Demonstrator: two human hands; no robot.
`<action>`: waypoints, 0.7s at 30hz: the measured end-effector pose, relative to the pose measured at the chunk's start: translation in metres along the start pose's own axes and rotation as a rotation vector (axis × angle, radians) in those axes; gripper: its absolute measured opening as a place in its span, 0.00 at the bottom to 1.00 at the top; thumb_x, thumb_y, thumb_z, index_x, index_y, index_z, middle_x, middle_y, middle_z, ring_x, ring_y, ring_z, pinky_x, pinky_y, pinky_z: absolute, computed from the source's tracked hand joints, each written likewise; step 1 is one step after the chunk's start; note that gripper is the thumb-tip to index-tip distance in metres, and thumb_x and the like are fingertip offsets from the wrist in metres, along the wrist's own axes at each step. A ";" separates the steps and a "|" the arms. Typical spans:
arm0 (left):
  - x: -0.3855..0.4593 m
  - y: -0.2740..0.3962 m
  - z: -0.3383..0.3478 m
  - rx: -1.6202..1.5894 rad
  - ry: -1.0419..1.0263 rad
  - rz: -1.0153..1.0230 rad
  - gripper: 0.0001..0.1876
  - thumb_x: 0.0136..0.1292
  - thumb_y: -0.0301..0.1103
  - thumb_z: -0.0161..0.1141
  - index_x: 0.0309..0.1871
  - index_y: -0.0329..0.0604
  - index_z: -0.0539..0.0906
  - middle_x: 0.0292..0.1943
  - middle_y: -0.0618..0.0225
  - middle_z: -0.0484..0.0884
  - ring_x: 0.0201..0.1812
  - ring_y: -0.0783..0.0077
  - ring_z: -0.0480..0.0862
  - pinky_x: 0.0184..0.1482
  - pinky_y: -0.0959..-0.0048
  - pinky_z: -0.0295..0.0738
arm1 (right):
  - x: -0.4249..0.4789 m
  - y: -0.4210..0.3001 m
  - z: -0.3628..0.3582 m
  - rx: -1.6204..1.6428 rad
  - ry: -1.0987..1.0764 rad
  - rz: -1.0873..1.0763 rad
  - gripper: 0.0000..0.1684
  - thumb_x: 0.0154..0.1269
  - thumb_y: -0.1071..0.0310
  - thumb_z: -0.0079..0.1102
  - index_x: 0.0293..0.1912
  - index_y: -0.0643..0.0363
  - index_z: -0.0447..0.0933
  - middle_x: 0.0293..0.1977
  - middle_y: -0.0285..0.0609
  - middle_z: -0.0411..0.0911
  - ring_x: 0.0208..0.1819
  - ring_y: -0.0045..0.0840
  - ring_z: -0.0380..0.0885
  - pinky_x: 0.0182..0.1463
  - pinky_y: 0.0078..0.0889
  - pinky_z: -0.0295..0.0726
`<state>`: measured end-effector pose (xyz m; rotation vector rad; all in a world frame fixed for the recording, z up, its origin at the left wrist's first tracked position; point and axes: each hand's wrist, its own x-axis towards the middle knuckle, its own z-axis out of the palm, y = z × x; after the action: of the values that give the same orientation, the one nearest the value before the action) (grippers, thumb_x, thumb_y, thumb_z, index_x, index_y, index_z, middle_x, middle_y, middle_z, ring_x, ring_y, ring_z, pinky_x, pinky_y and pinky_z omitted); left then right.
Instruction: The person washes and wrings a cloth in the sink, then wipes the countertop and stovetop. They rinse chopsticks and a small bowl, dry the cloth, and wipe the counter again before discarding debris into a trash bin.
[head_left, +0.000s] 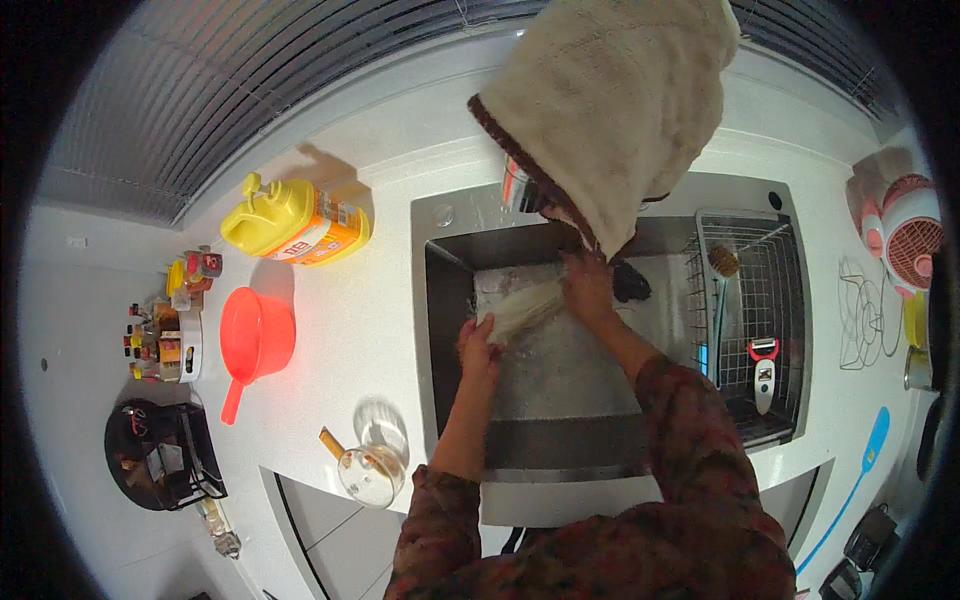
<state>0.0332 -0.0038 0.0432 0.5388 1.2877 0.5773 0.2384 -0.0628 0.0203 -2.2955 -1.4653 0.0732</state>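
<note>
Over the basin of a steel sink (555, 450), a pale, whitish-green long thing (525, 309) slants between my two hands; whether it is a vegetable or a cloth is unclear. My left hand (480, 346) grips its lower left end. At the upper right end, my right hand (589, 289) closes around it, with the fingers partly hidden. A beige towel with a brown edge (615, 112) hangs down in front of the faucet area, its tip just above my right hand. Beside that hand a dark lump (631, 282) lies in the basin.
A wire basket (739, 315) at the sink's right holds a brush (721, 300) and a peeler (763, 375). Left on the counter stand a yellow pump jug (296, 223), a red dipper (255, 337) and a clear glass cup (371, 476). A blue fly swatter (862, 465) lies right.
</note>
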 end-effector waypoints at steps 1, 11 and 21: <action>-0.002 0.001 0.006 -0.054 -0.094 0.006 0.21 0.59 0.35 0.58 0.55 0.47 0.70 0.39 0.69 0.77 0.32 0.74 0.78 0.20 0.78 0.70 | -0.005 0.000 -0.005 -0.065 0.063 -0.105 0.20 0.45 0.62 0.61 0.42 0.55 0.76 0.41 0.46 0.74 0.46 0.39 0.71 0.48 0.41 0.70; -0.010 0.021 0.009 0.252 0.035 0.001 0.31 0.59 0.38 0.57 0.65 0.49 0.60 0.46 0.63 0.72 0.41 0.65 0.76 0.36 0.69 0.76 | -0.051 0.001 0.070 0.091 -0.158 0.037 0.08 0.42 0.68 0.59 0.28 0.55 0.78 0.30 0.46 0.73 0.38 0.39 0.72 0.40 0.43 0.71; 0.004 -0.037 0.007 0.146 -0.521 -0.308 0.28 0.62 0.53 0.50 0.57 0.40 0.68 0.50 0.56 0.74 0.47 0.62 0.76 0.49 0.57 0.72 | -0.047 -0.056 -0.060 0.747 -0.710 -0.270 0.17 0.42 0.55 0.59 0.27 0.59 0.80 0.21 0.45 0.78 0.25 0.34 0.77 0.29 0.38 0.73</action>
<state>0.0446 -0.0294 0.0170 0.5525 0.8916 0.0716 0.1851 -0.1030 0.0876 -1.4875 -1.6489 1.2295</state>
